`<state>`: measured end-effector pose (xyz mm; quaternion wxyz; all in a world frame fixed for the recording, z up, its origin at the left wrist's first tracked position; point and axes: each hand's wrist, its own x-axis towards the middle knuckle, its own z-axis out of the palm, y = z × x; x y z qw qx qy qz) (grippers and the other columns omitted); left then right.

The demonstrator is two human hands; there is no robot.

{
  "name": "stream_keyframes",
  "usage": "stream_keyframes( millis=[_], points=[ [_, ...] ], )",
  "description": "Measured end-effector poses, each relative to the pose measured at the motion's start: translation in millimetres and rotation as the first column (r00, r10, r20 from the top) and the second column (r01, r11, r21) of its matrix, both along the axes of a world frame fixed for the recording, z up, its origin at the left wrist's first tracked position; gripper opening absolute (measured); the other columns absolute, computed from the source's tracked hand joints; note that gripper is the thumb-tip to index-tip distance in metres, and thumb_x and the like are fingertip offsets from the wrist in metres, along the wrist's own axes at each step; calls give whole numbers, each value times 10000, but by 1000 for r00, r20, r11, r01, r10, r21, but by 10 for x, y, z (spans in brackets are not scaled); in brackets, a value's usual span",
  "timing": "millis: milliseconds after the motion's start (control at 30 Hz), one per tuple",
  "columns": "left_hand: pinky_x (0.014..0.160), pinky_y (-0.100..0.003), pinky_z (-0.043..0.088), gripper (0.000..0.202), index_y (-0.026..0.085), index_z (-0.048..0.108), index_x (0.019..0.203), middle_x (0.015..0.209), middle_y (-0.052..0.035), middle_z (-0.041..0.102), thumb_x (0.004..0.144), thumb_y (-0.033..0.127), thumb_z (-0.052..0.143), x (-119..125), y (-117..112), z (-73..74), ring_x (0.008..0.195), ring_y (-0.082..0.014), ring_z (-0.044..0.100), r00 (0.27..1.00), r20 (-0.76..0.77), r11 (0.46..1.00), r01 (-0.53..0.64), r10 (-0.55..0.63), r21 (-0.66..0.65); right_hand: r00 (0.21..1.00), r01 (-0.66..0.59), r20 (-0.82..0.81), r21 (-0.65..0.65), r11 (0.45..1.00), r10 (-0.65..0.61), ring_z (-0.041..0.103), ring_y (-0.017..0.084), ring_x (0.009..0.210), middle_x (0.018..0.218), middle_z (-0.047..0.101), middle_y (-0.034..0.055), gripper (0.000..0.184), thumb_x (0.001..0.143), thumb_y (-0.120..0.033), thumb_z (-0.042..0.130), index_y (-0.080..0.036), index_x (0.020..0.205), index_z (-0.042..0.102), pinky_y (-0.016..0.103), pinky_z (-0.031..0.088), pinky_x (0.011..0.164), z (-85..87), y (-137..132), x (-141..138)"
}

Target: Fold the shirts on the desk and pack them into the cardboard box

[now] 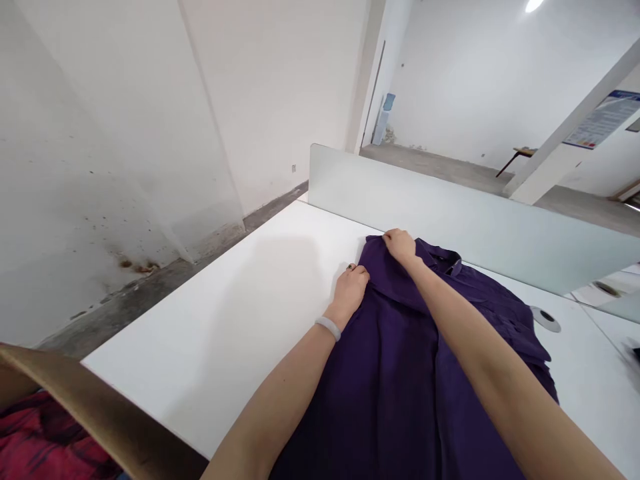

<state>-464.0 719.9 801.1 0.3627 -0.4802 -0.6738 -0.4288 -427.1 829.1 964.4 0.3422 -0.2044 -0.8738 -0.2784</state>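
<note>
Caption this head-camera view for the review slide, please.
Left hand and right hand gather a purple button-front shirt on a white desk.

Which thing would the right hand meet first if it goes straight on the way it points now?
Probably the pale glass divider, just beyond the purple shirt that the right hand grips; depth is unclear from this view.

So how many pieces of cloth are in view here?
2. A purple button-front shirt lies on the white desk, and red patterned cloth sits in a tan-rimmed bin at lower left. More could be hidden in that bin.
</note>
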Motion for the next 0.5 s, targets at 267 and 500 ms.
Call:
stream_keyframes(
  millis=[267, 500],
  points=[
    [988, -296, 406, 313, 155, 653, 975, 1040, -56, 644, 914, 26, 374, -7, 23, -8, 990, -180, 540, 1000, -2, 999, -27, 27, -20, 990, -129, -53, -9, 992, 128, 605, 209, 979, 1103, 677, 99, 398, 976, -404, 363, -201, 1113, 677, 295, 414, 822, 218, -89, -92],
    [923, -304, 436, 306, 158, 666, 951, 1018, -51, 655, 907, 32, 391, 18, -6, 4, 954, -192, 538, 998, -12, 998, -63, 63, -20, 967, -85, 252, 146, 986, 46, 588, 272, 1042, 1023, 698, 135, 144, 834, -219, 595, -160, 873, 720, 460, 238, 1015, 48, -285, -551]
  ],
)
